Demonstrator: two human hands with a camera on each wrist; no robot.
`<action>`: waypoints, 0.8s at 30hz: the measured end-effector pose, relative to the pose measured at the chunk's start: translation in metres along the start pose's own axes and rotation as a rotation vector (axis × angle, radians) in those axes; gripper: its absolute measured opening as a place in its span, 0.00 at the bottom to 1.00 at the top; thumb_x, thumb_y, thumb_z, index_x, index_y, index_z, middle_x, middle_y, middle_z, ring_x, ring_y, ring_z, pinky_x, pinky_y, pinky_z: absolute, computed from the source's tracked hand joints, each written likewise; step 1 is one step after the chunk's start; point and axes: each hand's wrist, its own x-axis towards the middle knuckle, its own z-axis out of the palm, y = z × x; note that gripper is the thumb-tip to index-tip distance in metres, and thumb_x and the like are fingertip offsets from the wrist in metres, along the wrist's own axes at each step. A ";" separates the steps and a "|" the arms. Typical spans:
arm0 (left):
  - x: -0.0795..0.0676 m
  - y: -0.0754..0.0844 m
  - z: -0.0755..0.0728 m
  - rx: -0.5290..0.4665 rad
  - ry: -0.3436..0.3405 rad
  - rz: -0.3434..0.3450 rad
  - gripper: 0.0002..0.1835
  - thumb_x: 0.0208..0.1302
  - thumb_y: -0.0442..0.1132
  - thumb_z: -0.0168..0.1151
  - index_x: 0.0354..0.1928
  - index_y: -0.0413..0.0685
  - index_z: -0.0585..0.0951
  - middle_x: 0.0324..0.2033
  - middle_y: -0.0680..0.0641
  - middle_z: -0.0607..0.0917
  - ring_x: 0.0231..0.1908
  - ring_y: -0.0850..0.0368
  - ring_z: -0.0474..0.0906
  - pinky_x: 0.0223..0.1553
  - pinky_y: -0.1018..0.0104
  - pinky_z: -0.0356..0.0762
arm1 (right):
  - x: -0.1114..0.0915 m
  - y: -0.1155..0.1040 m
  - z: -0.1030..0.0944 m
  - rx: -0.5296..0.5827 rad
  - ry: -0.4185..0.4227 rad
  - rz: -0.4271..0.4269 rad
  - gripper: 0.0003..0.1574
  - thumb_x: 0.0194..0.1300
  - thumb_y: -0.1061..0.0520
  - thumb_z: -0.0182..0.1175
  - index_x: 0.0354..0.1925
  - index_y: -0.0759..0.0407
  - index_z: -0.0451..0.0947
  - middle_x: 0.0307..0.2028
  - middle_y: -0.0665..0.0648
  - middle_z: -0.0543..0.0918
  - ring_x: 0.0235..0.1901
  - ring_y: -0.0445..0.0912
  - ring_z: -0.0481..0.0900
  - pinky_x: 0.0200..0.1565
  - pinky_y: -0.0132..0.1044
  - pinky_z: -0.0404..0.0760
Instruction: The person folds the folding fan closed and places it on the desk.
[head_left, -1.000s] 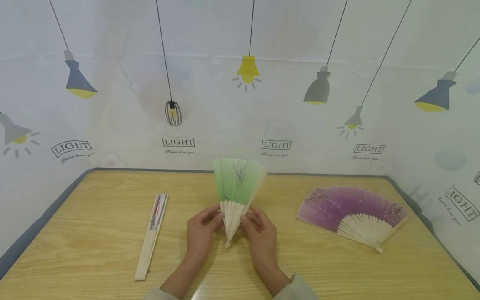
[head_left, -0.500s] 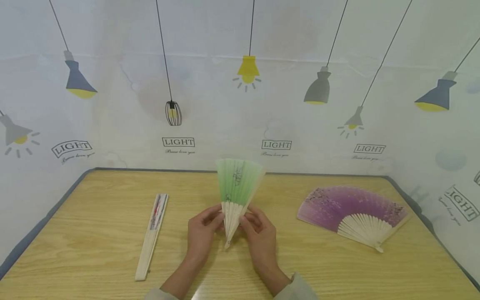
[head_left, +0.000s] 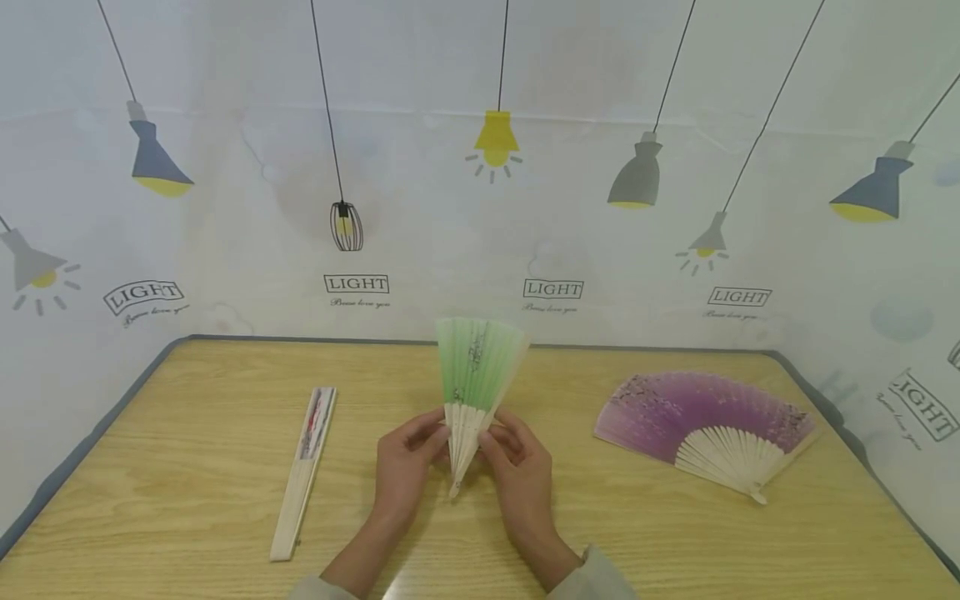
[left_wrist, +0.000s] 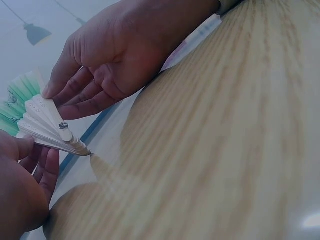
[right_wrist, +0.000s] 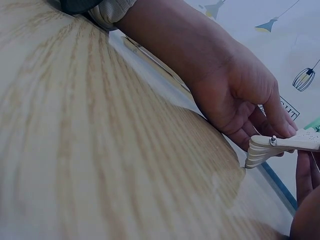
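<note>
A folding fan [head_left: 480, 358] with green cloth and pale ribs stands partly spread at the middle of the table, pivot end toward me. My left hand [head_left: 405, 462] pinches its left outer rib between thumb and fingers. On the other edge, my right hand [head_left: 525, 462] pinches the right outer rib. The left wrist view shows the fan's ribs [left_wrist: 42, 117] gathered at a metal pivot pin, with my right hand [left_wrist: 112, 55] beyond. From the right wrist, the pivot end [right_wrist: 265, 145] appears near the tabletop, the cloth mostly out of frame.
A folded fan [head_left: 303, 475] with a printed edge lies left on the wooden table [head_left: 187, 467]. To the right, a purple fan [head_left: 705, 408] lies spread wide. A white curtain [head_left: 420, 183] printed with lamps hangs behind the table's far edge.
The green fan has narrowed slightly, its left edge moving inward and its right edge a little too. Both hands have come marginally closer together. The other two fans lie unmoved.
</note>
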 end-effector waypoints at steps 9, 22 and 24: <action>-0.002 0.001 0.000 0.009 -0.014 0.004 0.13 0.62 0.34 0.64 0.50 0.42 0.83 0.37 0.42 0.84 0.36 0.53 0.81 0.40 0.65 0.84 | 0.000 0.001 0.001 -0.009 0.018 -0.018 0.24 0.62 0.60 0.65 0.56 0.60 0.75 0.42 0.62 0.83 0.43 0.51 0.82 0.48 0.40 0.83; -0.001 0.001 0.000 0.013 -0.025 0.007 0.14 0.62 0.36 0.65 0.50 0.41 0.83 0.37 0.42 0.84 0.37 0.53 0.81 0.39 0.65 0.84 | 0.000 0.002 0.001 0.017 -0.010 -0.010 0.24 0.63 0.60 0.64 0.57 0.60 0.74 0.45 0.63 0.82 0.46 0.51 0.81 0.49 0.42 0.83; -0.001 0.000 0.000 0.008 -0.034 0.003 0.15 0.62 0.36 0.66 0.50 0.41 0.82 0.38 0.41 0.84 0.38 0.53 0.82 0.41 0.64 0.84 | 0.000 0.002 0.000 0.013 -0.008 -0.008 0.24 0.63 0.60 0.64 0.57 0.60 0.74 0.45 0.63 0.82 0.45 0.51 0.81 0.49 0.42 0.83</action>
